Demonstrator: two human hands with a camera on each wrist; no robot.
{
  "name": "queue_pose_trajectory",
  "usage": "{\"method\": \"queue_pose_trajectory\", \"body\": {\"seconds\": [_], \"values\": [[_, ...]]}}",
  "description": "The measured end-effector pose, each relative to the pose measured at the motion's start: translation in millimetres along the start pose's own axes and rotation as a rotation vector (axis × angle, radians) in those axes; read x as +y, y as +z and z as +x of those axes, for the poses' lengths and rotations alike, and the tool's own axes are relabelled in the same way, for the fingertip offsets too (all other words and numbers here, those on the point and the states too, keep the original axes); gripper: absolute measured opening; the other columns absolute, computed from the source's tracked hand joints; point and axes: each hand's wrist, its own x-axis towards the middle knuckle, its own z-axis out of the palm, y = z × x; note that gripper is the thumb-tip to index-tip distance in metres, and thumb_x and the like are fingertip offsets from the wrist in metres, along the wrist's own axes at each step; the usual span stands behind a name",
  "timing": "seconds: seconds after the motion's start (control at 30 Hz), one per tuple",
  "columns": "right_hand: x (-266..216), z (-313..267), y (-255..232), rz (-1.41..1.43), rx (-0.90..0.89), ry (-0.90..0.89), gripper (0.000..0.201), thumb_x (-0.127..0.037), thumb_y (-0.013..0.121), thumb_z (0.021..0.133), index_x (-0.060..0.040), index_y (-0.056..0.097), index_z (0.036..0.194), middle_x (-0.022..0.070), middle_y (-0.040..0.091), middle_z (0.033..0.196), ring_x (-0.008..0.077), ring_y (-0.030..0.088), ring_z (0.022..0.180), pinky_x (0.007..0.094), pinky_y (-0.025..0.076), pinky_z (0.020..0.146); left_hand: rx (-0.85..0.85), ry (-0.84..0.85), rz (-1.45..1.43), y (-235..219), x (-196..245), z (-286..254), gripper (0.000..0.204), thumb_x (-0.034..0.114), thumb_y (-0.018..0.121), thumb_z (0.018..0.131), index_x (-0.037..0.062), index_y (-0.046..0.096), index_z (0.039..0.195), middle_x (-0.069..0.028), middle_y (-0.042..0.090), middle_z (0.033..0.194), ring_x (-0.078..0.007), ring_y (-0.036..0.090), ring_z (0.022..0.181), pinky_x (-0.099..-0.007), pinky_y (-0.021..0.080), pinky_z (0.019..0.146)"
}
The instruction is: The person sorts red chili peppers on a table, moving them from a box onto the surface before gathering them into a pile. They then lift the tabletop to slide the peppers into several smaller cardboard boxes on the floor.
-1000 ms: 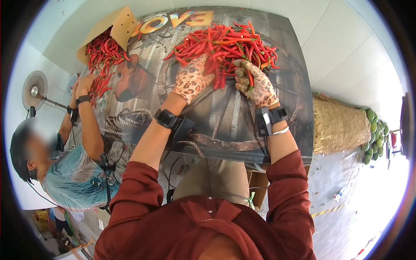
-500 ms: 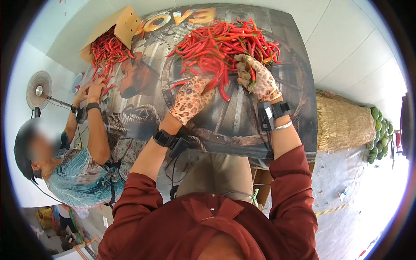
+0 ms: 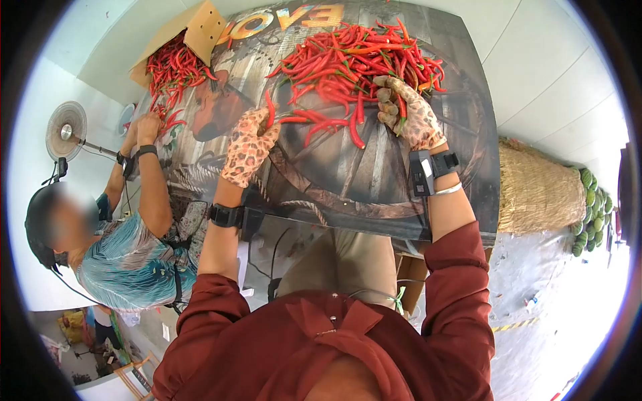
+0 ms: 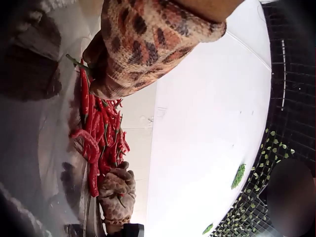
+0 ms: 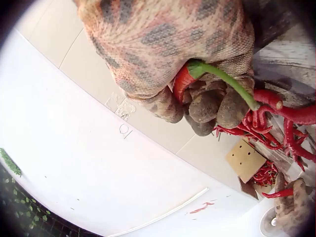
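Both hands wear leopard-print gloves. At the near left of the chili pile (image 3: 348, 57), my left hand (image 3: 249, 148) pinches a red chili pepper (image 3: 270, 107) that points up past the fingertips. In the left wrist view, a green stem (image 4: 76, 62) sticks out by that hand's darkened fingers. My right hand (image 3: 416, 117) is at the pile's near right edge, its fingers curled round another red chili pepper (image 5: 182, 84). The green stem (image 5: 229, 81) of that pepper hangs out of the grip. Several loose chilies (image 3: 356, 131) lie between the two hands.
A cardboard box (image 3: 194, 33) on its side spills chilies at the table's (image 3: 314, 180) far left. Another person (image 3: 127, 254) handles chilies there. A fan (image 3: 67, 130) stands behind that person. A straw-coloured bundle (image 3: 538, 187) and green melons (image 3: 592, 210) are to the right.
My left hand has drawn back from the pile toward the left and now has a chili in its fingertips. Some chilies have spread toward me. My right hand keeps its chili near the pile.
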Motion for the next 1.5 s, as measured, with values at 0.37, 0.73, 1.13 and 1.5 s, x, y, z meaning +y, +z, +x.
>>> {"method": "queue_pose_trajectory", "body": {"seconds": [0.37, 0.73, 1.13, 1.5], "values": [[-4, -5, 10, -0.024, 0.044, 0.004, 0.033, -0.027, 0.049, 0.094, -0.0028, 0.056, 0.116, -0.0027, 0.056, 0.082, 0.0073, 0.053, 0.068, 0.0238, 0.046, 0.061, -0.104, 0.167, 0.176, 32, 47, 1, 0.037, 0.027, 0.066, 0.080, 0.0016, 0.061, 0.108, -0.0154, 0.060, 0.105, -0.0301, 0.057, 0.101, -0.0383, 0.044, 0.088], [2, -6, 5, -0.008, 0.023, 0.008, 0.033, -0.026, 0.049, 0.094, -0.0022, 0.056, 0.116, -0.0021, 0.057, 0.082, 0.0080, 0.053, 0.067, 0.0240, 0.046, 0.061, -0.157, 0.069, 0.231, 6, 40, 12, 0.033, 0.022, 0.065, 0.081, 0.0033, 0.062, 0.108, -0.0151, 0.058, 0.114, -0.0317, 0.056, 0.105, -0.0381, 0.045, 0.089], [-1, -1, 4, 0.007, -0.038, -0.003, 0.034, -0.026, 0.047, 0.095, -0.0009, 0.054, 0.117, -0.0019, 0.057, 0.084, 0.0083, 0.054, 0.070, 0.0246, 0.047, 0.063, -0.391, 0.294, 0.353, 18, 9, 41, 0.045, 0.025, 0.062, 0.081, 0.0057, 0.054, 0.122, -0.0152, 0.051, 0.127, -0.0310, 0.049, 0.116, -0.0373, 0.039, 0.097], [5, 6, 3, 0.180, -0.066, -0.011, 0.030, -0.022, 0.046, 0.095, 0.0014, 0.052, 0.114, 0.0112, 0.062, 0.094, 0.0200, 0.061, 0.077, 0.0352, 0.054, 0.070, -0.315, -0.100, 0.092, 20, 35, 40, 0.059, 0.038, 0.063, 0.078, -0.0029, 0.051, 0.120, -0.0223, 0.056, 0.117, -0.0328, 0.055, 0.108, -0.0359, 0.045, 0.091]]}}
